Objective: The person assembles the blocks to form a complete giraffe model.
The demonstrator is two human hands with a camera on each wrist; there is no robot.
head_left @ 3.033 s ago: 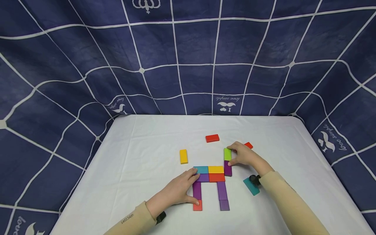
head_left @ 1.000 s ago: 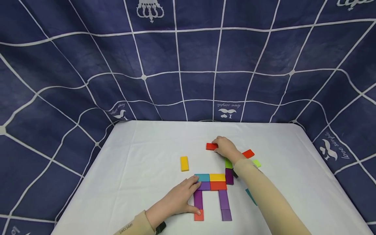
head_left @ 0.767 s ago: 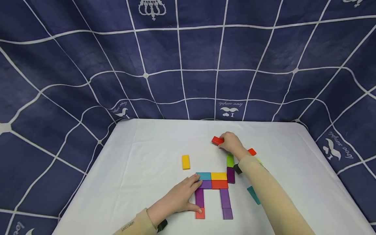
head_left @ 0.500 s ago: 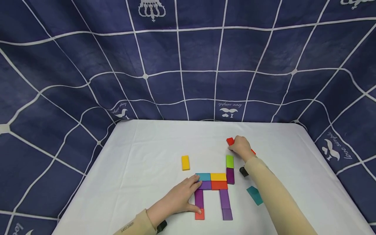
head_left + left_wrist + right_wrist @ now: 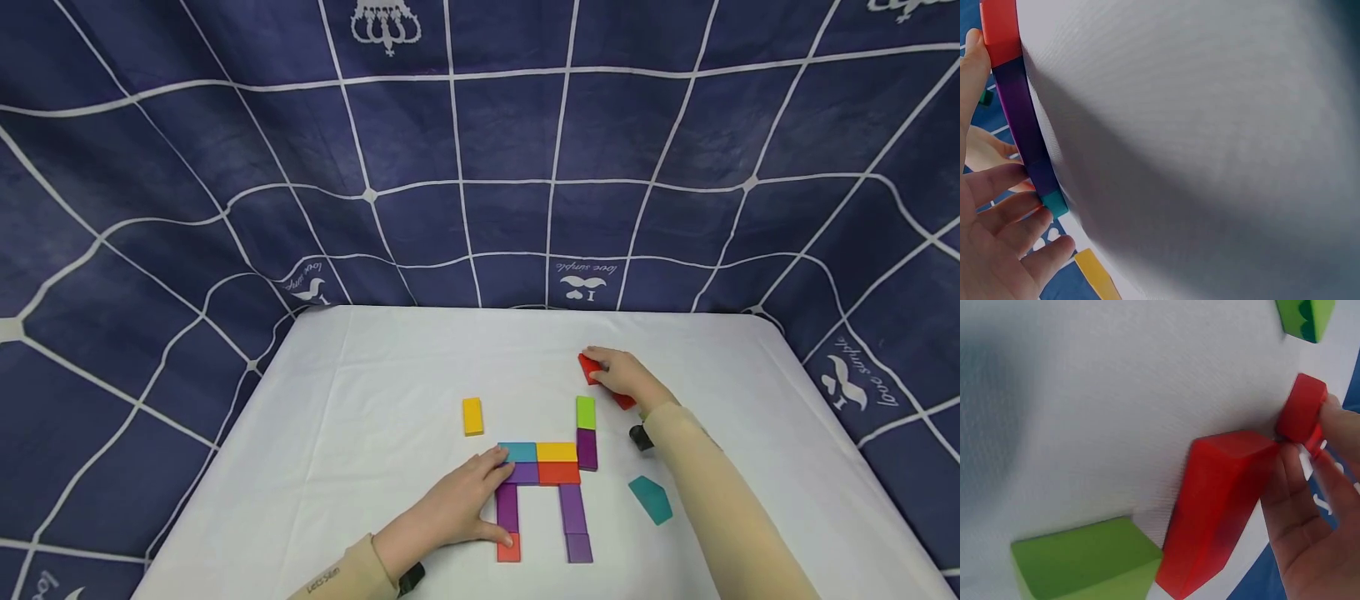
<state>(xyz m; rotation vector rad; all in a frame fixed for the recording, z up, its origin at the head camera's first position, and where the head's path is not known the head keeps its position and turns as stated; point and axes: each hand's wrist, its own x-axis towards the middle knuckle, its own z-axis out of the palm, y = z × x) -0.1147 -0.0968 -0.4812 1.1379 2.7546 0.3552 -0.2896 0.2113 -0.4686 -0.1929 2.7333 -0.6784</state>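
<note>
The left hand (image 5: 450,504) lies flat, fingers relaxed, steadying the flat multicoloured block figure (image 5: 546,475) on the white surface (image 5: 375,433). Beyond the figure, the right hand (image 5: 626,379) pinches a red rectangular wooden block (image 5: 588,367).

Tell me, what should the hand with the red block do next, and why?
Probably carry the red block down onto the green block's top end. The right hand grips it close above that column, while the left hand steadies the figure.
</note>
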